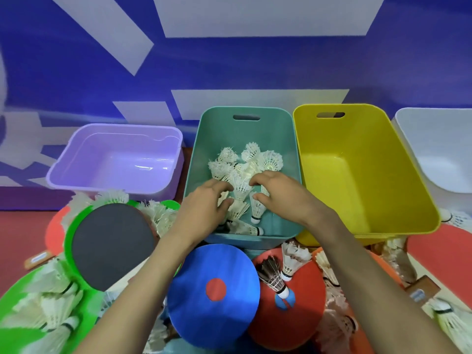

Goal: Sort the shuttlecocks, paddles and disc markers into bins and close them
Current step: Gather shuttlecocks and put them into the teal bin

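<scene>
A teal bin stands in the middle and holds a pile of white shuttlecocks. Both my hands reach into it over the near rim. My left hand has its thumb and fingers curled round a shuttlecock. My right hand hovers over the pile with fingers apart and nothing gripped. In front of the bins lie a black-faced paddle on a green disc marker, a blue disc marker with a red centre, and a red paddle with a dark-feathered shuttlecock on it.
A lilac bin on the left, a yellow bin and a white bin on the right hold nothing. Loose shuttlecocks lie on a green disc at lower left and along the right. Another red paddle lies far right. A blue-and-white wall stands behind.
</scene>
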{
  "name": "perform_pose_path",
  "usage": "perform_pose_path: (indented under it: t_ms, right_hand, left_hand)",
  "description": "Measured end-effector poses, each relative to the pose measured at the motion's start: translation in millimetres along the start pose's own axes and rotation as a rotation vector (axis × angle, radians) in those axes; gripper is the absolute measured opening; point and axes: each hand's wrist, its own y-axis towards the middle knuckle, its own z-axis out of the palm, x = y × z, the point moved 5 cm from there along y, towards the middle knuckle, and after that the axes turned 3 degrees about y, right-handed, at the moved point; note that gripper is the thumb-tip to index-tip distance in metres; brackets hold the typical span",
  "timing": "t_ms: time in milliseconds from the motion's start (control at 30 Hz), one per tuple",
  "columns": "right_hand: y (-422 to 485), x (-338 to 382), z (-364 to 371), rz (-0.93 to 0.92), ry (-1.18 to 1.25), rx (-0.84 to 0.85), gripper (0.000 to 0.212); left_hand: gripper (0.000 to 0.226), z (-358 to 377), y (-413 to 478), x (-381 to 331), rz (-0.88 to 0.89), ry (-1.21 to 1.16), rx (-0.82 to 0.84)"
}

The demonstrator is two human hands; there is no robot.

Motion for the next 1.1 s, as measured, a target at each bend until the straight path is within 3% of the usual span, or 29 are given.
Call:
perform_pose_path:
  t_ms: [233,367,500,667,767,867,1033,1100]
  right_hand:
    - [-54.7,26.2,-13.7,-0.097,0.135,-0.251,0.033]
    - [-92.2,31.6,-17.3,-0.117,0.209,-0.410,0.032]
    - [-127.4,26.5,-12.4,-0.121,0.289,-0.572,0.031]
    - [-167.7,5.1,-2.2,0.015,0.405,-0.813,0.024]
    - [-175.3,-12.7,20.2,0.112,0.332,-0.705,0.016]
    - [-171.7,-26.0,51.3,0.180,0.213,-0.461,0.011]
    - [-156.0,-31.4,95.1,0.197,0.023,-0.114,0.027]
    - [-151.3,-35.2,105.2,0.249,-0.043,-0.002,0.034]
  left_hand:
    - [0.018,-13.1,-59.8,-26.5,0.127,-0.192,-0.317]
    - [0.018,-7.0,-91.5,-34.2,0.155,-0.243,-0.390]
    - [0.016,15.4,-114.1,-47.5,0.246,-0.227,-0.321]
    - [0.016,65.8,-118.9,-61.1,0.239,-0.157,-0.039]
    - [0.019,99.1,-115.9,-60.1,0.163,-0.132,0.092]
    - [0.027,120.9,-109.6,-56.4,0.098,-0.081,0.136]
    - [0.031,143.7,-99.4,-53.7,0.074,0.051,0.251]
    - [0.022,147.5,-97.5,-52.4,0.081,0.095,0.254]
